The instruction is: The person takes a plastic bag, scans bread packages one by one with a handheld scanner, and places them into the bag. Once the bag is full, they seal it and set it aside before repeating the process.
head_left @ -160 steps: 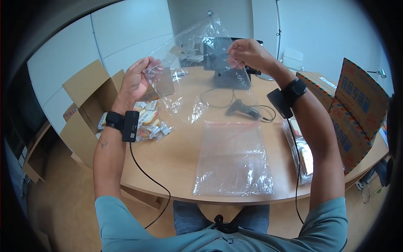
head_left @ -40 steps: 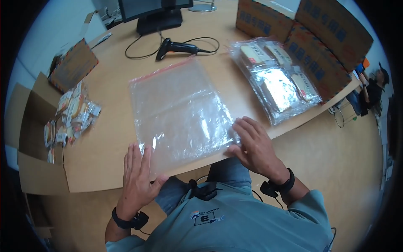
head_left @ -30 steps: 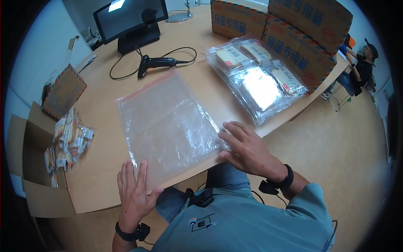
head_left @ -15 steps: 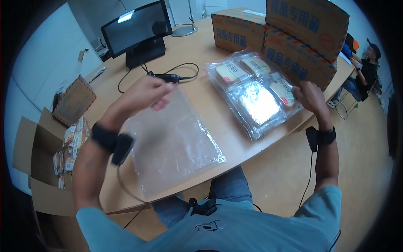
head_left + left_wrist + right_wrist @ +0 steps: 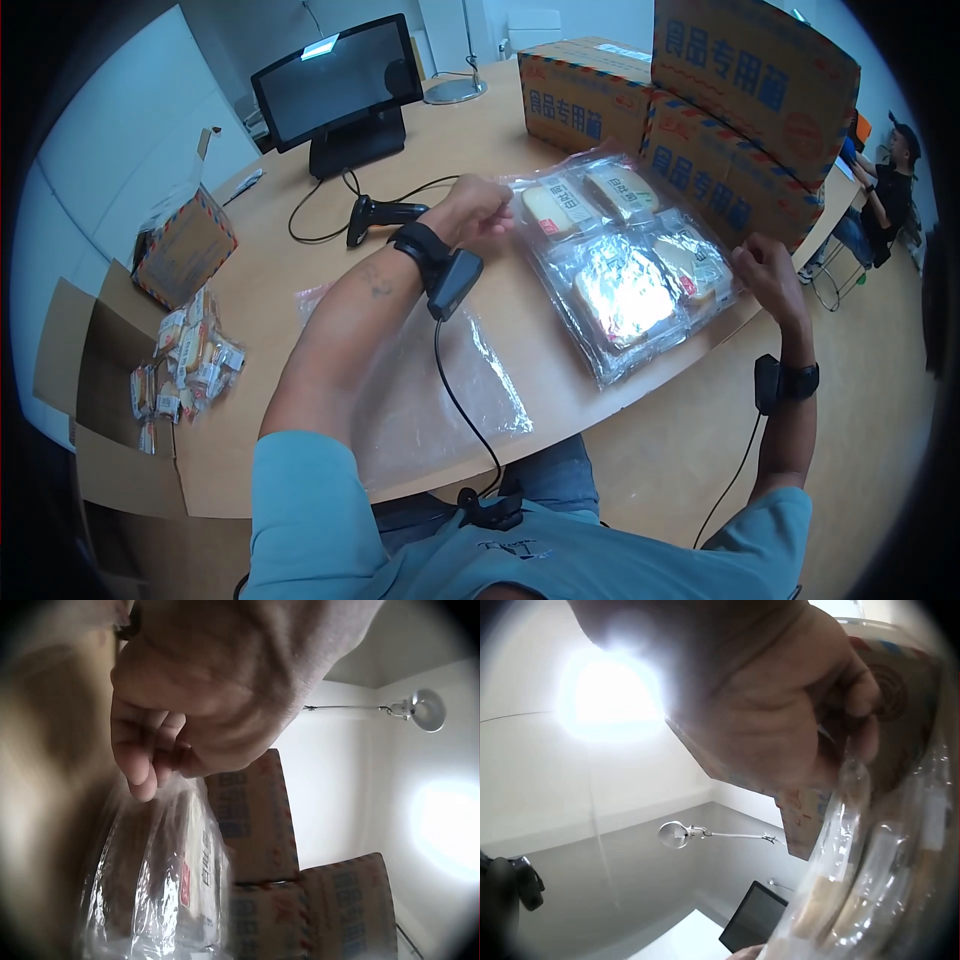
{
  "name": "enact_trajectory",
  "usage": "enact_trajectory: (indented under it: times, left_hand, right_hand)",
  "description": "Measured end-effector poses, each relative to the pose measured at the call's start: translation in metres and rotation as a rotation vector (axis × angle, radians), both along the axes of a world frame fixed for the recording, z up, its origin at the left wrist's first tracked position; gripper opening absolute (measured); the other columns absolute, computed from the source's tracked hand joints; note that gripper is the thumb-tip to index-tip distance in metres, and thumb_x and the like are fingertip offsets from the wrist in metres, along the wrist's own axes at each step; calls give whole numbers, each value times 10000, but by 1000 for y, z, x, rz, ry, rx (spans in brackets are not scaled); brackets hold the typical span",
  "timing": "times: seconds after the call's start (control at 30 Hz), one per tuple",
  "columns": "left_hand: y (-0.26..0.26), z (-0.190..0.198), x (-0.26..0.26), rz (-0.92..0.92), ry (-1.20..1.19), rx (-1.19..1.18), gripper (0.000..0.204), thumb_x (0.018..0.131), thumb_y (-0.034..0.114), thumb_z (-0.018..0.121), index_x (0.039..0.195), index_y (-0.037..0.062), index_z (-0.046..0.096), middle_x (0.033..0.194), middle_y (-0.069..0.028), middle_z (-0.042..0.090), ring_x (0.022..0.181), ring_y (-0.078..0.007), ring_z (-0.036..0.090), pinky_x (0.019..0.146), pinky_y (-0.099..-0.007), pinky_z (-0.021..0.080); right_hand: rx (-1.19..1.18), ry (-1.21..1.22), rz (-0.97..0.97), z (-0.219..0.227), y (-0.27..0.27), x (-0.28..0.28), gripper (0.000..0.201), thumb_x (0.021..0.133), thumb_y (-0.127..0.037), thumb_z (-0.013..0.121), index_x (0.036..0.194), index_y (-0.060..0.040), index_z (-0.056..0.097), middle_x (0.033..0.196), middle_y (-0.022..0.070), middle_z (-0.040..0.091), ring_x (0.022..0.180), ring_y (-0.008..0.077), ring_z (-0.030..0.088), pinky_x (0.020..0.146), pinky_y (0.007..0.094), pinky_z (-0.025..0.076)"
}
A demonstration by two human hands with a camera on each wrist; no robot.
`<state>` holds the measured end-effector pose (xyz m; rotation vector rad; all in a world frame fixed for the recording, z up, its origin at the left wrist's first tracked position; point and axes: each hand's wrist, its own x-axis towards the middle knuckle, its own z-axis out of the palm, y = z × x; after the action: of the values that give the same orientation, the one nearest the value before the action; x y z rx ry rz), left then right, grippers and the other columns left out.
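A clear plastic bag (image 5: 620, 270) packed with several wrapped bread slices lies at the right of the table. My left hand (image 5: 475, 212) pinches its far left corner; in the left wrist view, the bag's film (image 5: 157, 862) gathers under the curled fingertips of the left hand (image 5: 202, 697). At the bag's right edge, my right hand (image 5: 772, 278) grips the film between thumb and fingers, and the right wrist view shows the bag (image 5: 847, 847) hanging from the right hand (image 5: 795, 705). An unfilled clear bag (image 5: 430, 410) lies flat at the front, partly hidden under my left forearm.
Cardboard boxes (image 5: 740, 150) stand stacked behind the packed bag. A barcode scanner (image 5: 380, 217) with its cord lies before the monitor (image 5: 338, 85). At left, loose wrapped bread (image 5: 200, 350) sits beside an opened carton (image 5: 125, 380). Another person (image 5: 888, 190) sits at far right.
Both hands have left the flat bag, which they were smoothing at the table's front. The left reached across to the packed bag's corner and the right to its right edge; both now hold it.
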<state>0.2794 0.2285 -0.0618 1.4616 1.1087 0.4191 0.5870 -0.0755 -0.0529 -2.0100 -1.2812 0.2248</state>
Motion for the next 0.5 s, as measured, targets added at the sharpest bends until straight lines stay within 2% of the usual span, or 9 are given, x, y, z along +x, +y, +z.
enact_trajectory:
  times: [0.17, 0.23, 0.27, 0.33, 0.37, 0.4, 0.43, 0.47, 0.5]
  left_hand:
    - [-6, 2, 8, -27, -205, 58, 197, 954, 111, 518, 1072, -44, 547, 914, -137, 629, 720, -214, 678, 592, -328, 591]
    - [-8, 3, 12, -18, -289, 83, 207, 966, 109, 495, 1069, -68, 519, 925, -149, 629, 711, -214, 683, 574, -332, 602]
    - [-8, 5, 13, -3, -312, 60, 213, 970, 111, 491, 1078, -72, 513, 927, -145, 621, 714, -218, 672, 596, -341, 608]
    - [-18, 13, 13, 13, -332, 37, 219, 975, 112, 488, 1087, -76, 506, 929, -142, 614, 717, -221, 660, 619, -350, 614]
    - [-24, 15, 14, 25, -329, -62, 249, 983, 123, 494, 1119, -85, 498, 938, -147, 616, 711, -231, 658, 620, -364, 617]
    - [-30, 15, 15, 40, -328, -161, 279, 990, 135, 501, 1150, -94, 490, 947, -152, 618, 704, -240, 655, 622, -379, 620]
    - [-34, 13, 15, 43, -332, -160, 279, 990, 135, 501, 1150, -94, 490, 947, -152, 618, 704, -240, 655, 622, -379, 620]
    - [-37, 9, 15, 34, -340, -133, 252, 982, 123, 510, 1124, -85, 528, 988, -172, 629, 773, -262, 665, 672, -384, 622]
    - [-38, 5, 17, 23, -348, -106, 229, 973, 111, 519, 1098, -76, 566, 1030, -193, 640, 841, -284, 675, 723, -390, 623]
  right_hand:
    - [22, 24, 96, -12, 1, 6, 281, 942, -234, 586, 821, 17, 617, 692, 32, 583, 604, 111, 543, 553, 269, 426]
    - [-12, 139, 109, -7, 1, 5, 274, 957, -241, 581, 829, -1, 617, 683, 12, 551, 596, 84, 523, 537, 245, 408]
    - [-11, 140, 104, -9, 1, 8, 274, 957, -241, 581, 829, -1, 617, 683, 12, 551, 596, 84, 523, 537, 245, 408]
    - [152, 183, 100, -16, 4, 12, 271, 957, -255, 593, 814, -26, 604, 663, -11, 522, 576, 70, 497, 514, 238, 381]
    - [153, 182, 101, -16, 3, 12, 271, 957, -255, 593, 814, -26, 604, 663, -11, 522, 576, 70, 497, 514, 238, 381]
    - [128, 211, 79, -12, 2, 8, 300, 955, -275, 592, 814, -10, 610, 676, -8, 537, 602, 84, 511, 542, 266, 409]
    - [104, 240, 58, -10, 2, 5, 330, 952, -294, 592, 814, 5, 615, 690, -5, 552, 629, 98, 526, 571, 294, 436]
    - [104, 237, 61, -9, 3, 3, 330, 952, -294, 592, 814, 5, 615, 690, -5, 552, 629, 98, 526, 571, 294, 436]
    - [72, 215, 68, -10, 3, 0, 299, 959, -278, 592, 788, -32, 595, 661, -21, 522, 580, 84, 491, 521, 266, 389]
